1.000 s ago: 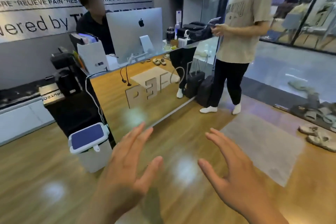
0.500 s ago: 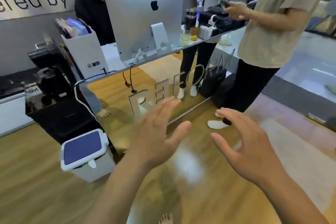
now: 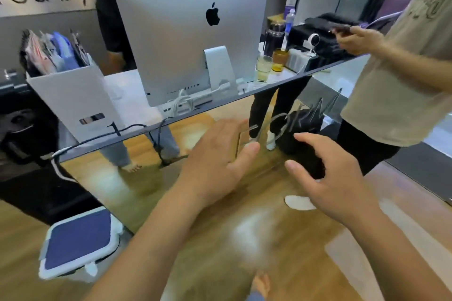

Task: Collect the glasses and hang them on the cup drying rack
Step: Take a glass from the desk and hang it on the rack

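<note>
Left hand [image 3: 220, 161]: fingers spread and loosely fanned, palm down, holding nothing and touching nothing. Right hand [image 3: 335, 178]: fingers apart in a loose claw, thumb out toward the left hand; also bare of any object. Both hover in front of the mirrored face of the reception counter [image 3: 325, 66], below its top edge.

Task item: one clear drinking glass [image 3: 263, 68] stands upright on the counter top, just right of the iMac stand [image 3: 220, 68], with pale liquid in it (level hard to read). An amber cup [image 3: 279, 60] sits just behind and right of it, a dark flask [image 3: 272, 38] farther back. No cup drying rack in view.

Risks, as judged from here:
- Glass is not empty. Lifting it fast or tilting it for hanging would likely spill liquid near the iMac [image 3: 193, 36] and the white cables [image 3: 181, 102] at its base.
- Reach goes up and over the counter edge; a knuckle could clip that edge or nudge the amber cup, which stands close by.
- Standing person [image 3: 401, 73] at right holds a phone [image 3: 341, 29] over the counter's far end, close to the glass (an elbow collision is plausible).
- Smooth glass, one-handed pinch: slip likely if wet.

Near left on the floor: white bin with blue lid [image 3: 78, 242], clear of the reach path.
</note>
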`<action>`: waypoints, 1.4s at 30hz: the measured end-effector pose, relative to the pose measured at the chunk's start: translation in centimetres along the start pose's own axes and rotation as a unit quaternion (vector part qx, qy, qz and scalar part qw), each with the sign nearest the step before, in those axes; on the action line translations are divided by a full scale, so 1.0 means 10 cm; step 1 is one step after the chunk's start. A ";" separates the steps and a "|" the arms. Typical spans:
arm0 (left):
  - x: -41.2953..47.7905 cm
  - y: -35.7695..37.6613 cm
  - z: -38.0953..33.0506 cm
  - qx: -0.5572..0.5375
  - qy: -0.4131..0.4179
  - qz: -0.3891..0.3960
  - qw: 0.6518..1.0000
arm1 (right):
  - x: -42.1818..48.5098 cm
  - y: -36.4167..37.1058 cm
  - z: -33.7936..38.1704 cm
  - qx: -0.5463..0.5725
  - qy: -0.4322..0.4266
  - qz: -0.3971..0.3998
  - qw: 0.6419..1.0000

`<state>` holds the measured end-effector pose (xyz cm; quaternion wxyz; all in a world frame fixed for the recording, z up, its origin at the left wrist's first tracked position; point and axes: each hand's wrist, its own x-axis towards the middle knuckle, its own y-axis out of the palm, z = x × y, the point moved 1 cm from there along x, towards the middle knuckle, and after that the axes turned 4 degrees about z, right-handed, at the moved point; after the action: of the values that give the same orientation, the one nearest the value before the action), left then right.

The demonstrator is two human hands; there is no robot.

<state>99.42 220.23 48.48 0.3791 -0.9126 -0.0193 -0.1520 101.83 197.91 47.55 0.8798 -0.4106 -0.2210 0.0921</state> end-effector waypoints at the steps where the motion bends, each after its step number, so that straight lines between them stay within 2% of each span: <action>1: 0.17 0.07 0.06 0.002 -0.010 -0.003 1.000 | 0.19 0.02 -0.14 0.002 -0.003 0.007 1.000; 10: 1.78 0.47 0.52 0.012 -0.103 -0.044 0.994 | 2.16 0.13 -1.17 -0.002 -0.045 0.095 0.994; 14: 2.38 0.61 0.75 0.008 -0.133 -0.049 0.990 | 2.92 0.26 -1.56 -0.016 -0.032 0.134 0.990; 19: 3.26 0.85 1.18 -0.004 -0.144 -0.052 0.988 | 3.75 0.54 -2.04 -0.045 -0.024 0.148 0.988; 28: 4.74 1.56 1.90 -0.102 -0.191 0.024 0.976 | 5.06 0.90 -2.85 -0.059 0.050 0.173 0.982; 36: 5.34 1.99 2.26 -0.118 -0.265 0.038 0.956 | 6.12 1.29 -3.43 -0.095 0.048 0.214 0.971; 42: 5.57 2.17 2.34 -0.126 -0.339 0.007 0.932 | 6.53 1.62 -3.71 -0.114 0.035 0.292 0.949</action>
<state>161.87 216.65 34.26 0.2329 -0.9502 -0.1206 0.1681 177.20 205.51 34.70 0.7687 -0.5581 -0.0694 0.3048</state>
